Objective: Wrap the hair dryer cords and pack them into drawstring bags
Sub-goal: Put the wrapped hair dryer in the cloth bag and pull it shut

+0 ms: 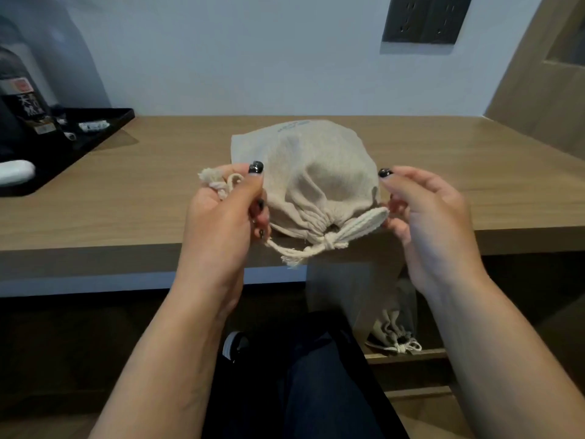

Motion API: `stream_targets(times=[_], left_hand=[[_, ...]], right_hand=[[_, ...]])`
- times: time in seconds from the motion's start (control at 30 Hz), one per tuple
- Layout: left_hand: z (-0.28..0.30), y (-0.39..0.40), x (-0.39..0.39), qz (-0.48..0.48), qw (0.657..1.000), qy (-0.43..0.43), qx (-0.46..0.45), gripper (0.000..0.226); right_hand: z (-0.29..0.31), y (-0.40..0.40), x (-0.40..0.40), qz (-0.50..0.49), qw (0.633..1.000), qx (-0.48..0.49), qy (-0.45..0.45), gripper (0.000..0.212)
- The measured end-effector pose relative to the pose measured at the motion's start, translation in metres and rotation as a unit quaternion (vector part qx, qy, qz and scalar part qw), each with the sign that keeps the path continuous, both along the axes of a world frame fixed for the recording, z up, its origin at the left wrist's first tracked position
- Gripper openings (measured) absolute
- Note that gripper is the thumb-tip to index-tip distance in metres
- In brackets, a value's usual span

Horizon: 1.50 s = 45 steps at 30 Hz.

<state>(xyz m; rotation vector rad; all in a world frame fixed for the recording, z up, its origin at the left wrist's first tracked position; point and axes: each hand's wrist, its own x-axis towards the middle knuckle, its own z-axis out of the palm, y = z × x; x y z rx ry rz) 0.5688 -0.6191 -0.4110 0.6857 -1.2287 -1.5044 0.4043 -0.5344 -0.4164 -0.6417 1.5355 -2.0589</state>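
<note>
- The drawstring bag (311, 182) carries faint blue print near its far end; it is too blurred to read.
- A dark bottle (23, 104) at the far left has a red-and-white label and white characters on black below it; they are too blurred to read with confidence.
- Two cloth bags are in view: the full, bulging one on the wooden counter (126, 191) near its front edge, between the hands, and a second bag (392, 331) with its mouth drawn shut on a lower shelf (408, 356) below the counter to the right.
- Two hands are in view, both raised over the counter's front edge on either side of the bag's gathered mouth, palms turned roughly inward.
- The left hand (226, 201) has its fingers curled round a loop and knotted end of the white cord (285, 247), which runs taut from under the hand to a knot (329, 243) at the bag's puckered mouth.
- The right hand (424, 213) pinches the gathered cloth flap at the right of the bag's mouth between curled fingers; the thumb points toward the bag.
- One black tray (95, 134) sits at the left of the counter, holding the bottle, small sachets and a white object (14, 172).
- One dark double socket plate (425, 17) is on the wall.
</note>
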Motion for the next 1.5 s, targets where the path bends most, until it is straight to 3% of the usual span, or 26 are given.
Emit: stream_targets(times=[0.1,0.2,0.3,0.4,0.5,0.7,0.83,1.0,1.17,1.33,1.5], left_hand=[[0.005,-0.011,-0.016,0.112,0.994,0.009,0.008,0.012],[0.0,-0.021,-0.038,0.174,0.98,0.059,0.076,0.017],[-0.008,-0.036,-0.055,0.187,0.977,0.001,0.099,0.032],[-0.008,-0.045,-0.064,0.137,0.984,-0.049,0.1,0.068],[-0.011,-0.043,-0.07,0.107,0.99,-0.081,0.041,0.059],[-0.021,-0.041,-0.062,0.1,0.991,-0.071,0.051,0.057],[-0.019,-0.03,-0.053,0.094,0.994,0.023,0.055,0.051],[-0.014,-0.01,-0.043,0.051,0.989,0.131,0.051,0.051],[-0.023,0.021,-0.042,-0.012,0.988,0.14,0.064,0.053],[-0.03,0.061,-0.047,-0.068,0.985,0.137,0.077,0.052],[-0.031,0.1,-0.063,-0.106,0.988,0.101,0.048,0.024]], right_hand=[[0.001,-0.014,-0.012,-0.065,0.998,0.021,0.006,0.042],[0.001,-0.038,-0.014,-0.026,0.999,0.032,-0.03,0.064],[0.005,-0.059,-0.012,0.095,0.99,0.006,-0.103,0.051],[0.006,-0.071,-0.013,0.183,0.971,0.011,-0.154,0.043],[0.007,-0.077,-0.011,0.213,0.965,0.025,-0.152,0.04],[0.0,-0.073,-0.009,0.191,0.971,-0.008,-0.145,0.033],[0.0,-0.064,0.0,0.186,0.975,-0.038,-0.113,0.037],[0.002,-0.036,0.013,0.226,0.963,-0.074,-0.124,0.063],[-0.009,0.005,0.019,0.234,0.953,-0.098,-0.167,0.069],[-0.009,0.056,0.012,0.201,0.966,-0.095,-0.134,0.071],[0.003,0.112,0.001,0.151,0.979,-0.08,-0.113,0.076]])
